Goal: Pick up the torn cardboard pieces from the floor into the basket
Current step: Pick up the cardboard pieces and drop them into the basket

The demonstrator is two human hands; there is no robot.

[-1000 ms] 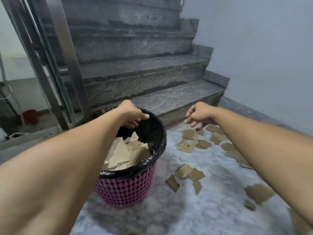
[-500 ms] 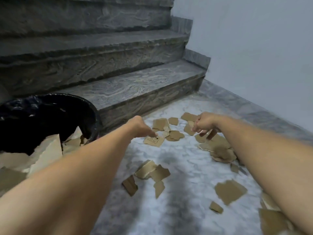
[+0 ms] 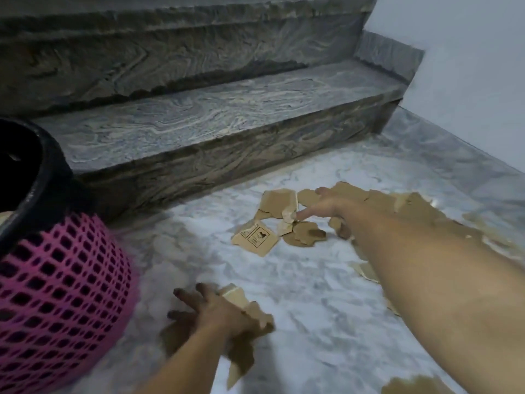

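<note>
Cardboard pieces (image 3: 287, 217) lay scattered right of the basket (image 3: 65, 291); I had left hand (image 3: 216, 311) spread flat on near scraps, right hand (image 3: 326, 209) open, touching far ones—gathering step, grasp needed next.

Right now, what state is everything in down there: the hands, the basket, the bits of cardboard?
Left hand: fingers spread, pressing on cardboard pieces near the basket.
Right hand: open, fingers stretched over the far pieces.
Basket: upright on the floor, black liner folded over its rim.
Printed piece: flat on the floor, not held.
Pieces by the step: loose heap, one edge curled up.
</note>
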